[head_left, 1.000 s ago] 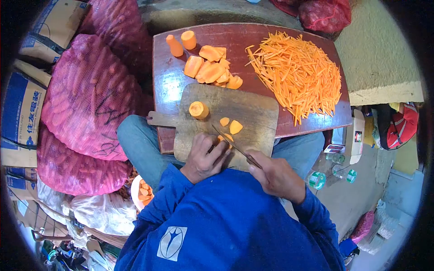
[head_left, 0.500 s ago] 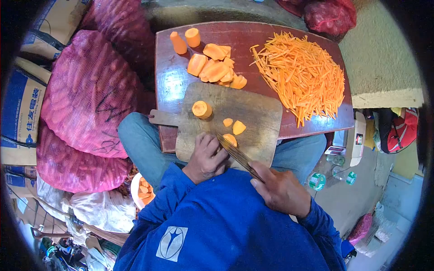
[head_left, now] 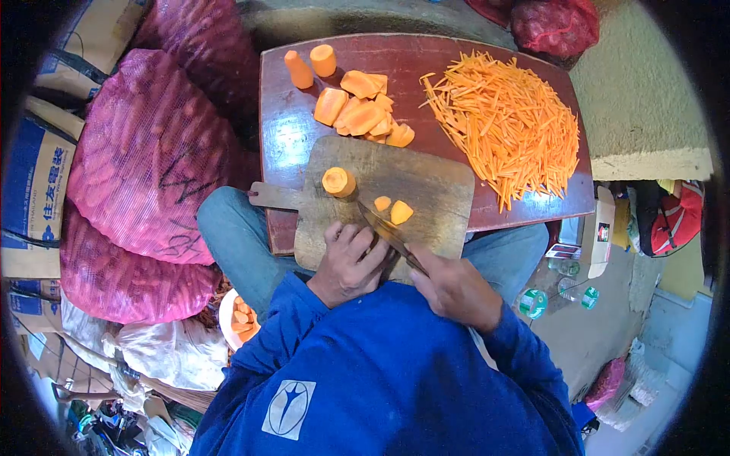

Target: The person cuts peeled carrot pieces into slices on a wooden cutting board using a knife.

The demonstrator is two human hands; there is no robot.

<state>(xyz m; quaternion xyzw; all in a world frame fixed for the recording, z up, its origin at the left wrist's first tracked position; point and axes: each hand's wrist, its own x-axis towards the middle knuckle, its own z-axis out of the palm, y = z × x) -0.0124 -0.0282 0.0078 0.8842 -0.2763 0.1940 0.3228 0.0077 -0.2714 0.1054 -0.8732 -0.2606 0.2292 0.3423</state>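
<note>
On a wooden cutting board (head_left: pixel 441 186) across my lap, my right hand (head_left: pixel 460 289) is wrapped round the handle of a knife (head_left: pixel 388 234), its blade slanting up and left. My left hand (head_left: pixel 351 264) rests at the board's near edge with bent fingers, close to the blade; what they hold, if anything, is hidden. A carrot chunk (head_left: pixel 338 182) stands upright near the board's left side. Two small carrot pieces (head_left: pixel 401 212) lie just beyond the blade.
A dark red table (head_left: pixel 285 118) bears peeled carrot pieces (head_left: pixel 362 116) and a large heap of carrot strips (head_left: pixel 513 133). Pink mesh sacks (head_left: pixel 144 167) stand at the left, above a white container (head_left: pixel 230 319). Plastic bottles (head_left: pixel 532 304) lie at the right.
The knife and my right hand have moved left and up, nearer my left hand. The round carrot slice beside the blade no longer shows.
</note>
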